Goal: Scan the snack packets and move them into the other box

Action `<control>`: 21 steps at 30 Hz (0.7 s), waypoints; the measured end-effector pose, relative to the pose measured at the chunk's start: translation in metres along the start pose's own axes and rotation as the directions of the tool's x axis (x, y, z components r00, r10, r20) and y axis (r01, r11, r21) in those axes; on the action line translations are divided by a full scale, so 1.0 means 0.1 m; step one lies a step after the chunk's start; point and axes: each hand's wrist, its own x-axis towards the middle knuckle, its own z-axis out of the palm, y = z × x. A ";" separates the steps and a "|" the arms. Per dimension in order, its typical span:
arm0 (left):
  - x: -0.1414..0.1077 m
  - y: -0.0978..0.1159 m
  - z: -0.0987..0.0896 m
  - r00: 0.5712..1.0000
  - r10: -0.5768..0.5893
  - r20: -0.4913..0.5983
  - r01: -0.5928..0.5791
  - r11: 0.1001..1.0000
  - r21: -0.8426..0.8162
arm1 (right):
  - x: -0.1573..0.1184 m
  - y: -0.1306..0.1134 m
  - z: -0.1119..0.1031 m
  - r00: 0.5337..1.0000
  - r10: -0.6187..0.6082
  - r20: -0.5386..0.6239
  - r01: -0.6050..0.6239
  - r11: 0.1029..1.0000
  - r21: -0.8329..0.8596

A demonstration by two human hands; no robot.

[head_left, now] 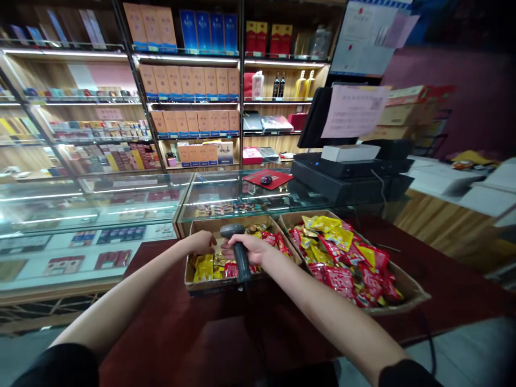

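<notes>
The right hand (250, 250) wraps its fingers closed around the neck of a dark grey handheld barcode scanner (241, 260), whose head sits over the nearer cardboard tray (209, 224) and whose handle angles down across that tray's front edge. The left hand (201, 243) holds nothing: its fingers lie loosely together, just beside the scanner head, at the tray's left side above small yellow and red snack packets (205, 267). A second cardboard tray (403, 293) of larger red and yellow packets (342, 263) stands touching the first on its right. No brand or label on the packets can be read; the print is too blurred. Both trays sit on a dark red counter (169, 344), which extends toward the person and past the right tray, with their far edges against a glass display case (250, 196). Beyond stand a black till (346, 174) and a monitor (318, 121) bearing an unreadable paper notice (355, 110).
</notes>
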 end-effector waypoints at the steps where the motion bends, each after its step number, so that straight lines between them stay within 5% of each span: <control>1: -0.03 -0.03 0.03 0.999 0.005 0.032 -0.006 0.998 0.057 | 0.05 0.04 0.01 1.000 0.028 0.004 -0.028 0.999 0.019; 6: -0.06 -0.12 0.05 0.999 0.038 0.031 -0.040 0.997 0.067 | 0.17 0.17 0.02 0.993 0.117 0.010 -0.118 0.990 0.082; 9: -0.03 -0.19 -0.03 0.988 0.149 0.029 -0.141 0.970 -0.197 | 0.15 0.17 -0.01 0.994 0.102 0.041 -0.105 0.992 0.074; 12: -0.01 -0.21 -0.08 0.972 0.224 0.068 -0.157 0.838 -0.522 | 0.07 0.14 -0.06 0.997 0.050 0.058 -0.054 0.996 0.077; 16: 0.05 -0.11 -0.04 0.997 0.052 0.056 0.005 0.683 -0.731 | -0.01 0.08 -0.18 0.998 0.006 0.063 -0.013 0.995 0.101; 21: 0.25 0.19 0.11 0.985 -0.168 -0.029 0.049 0.439 -0.897 | -0.10 0.02 -0.35 1.000 0.012 0.018 -0.014 0.994 0.107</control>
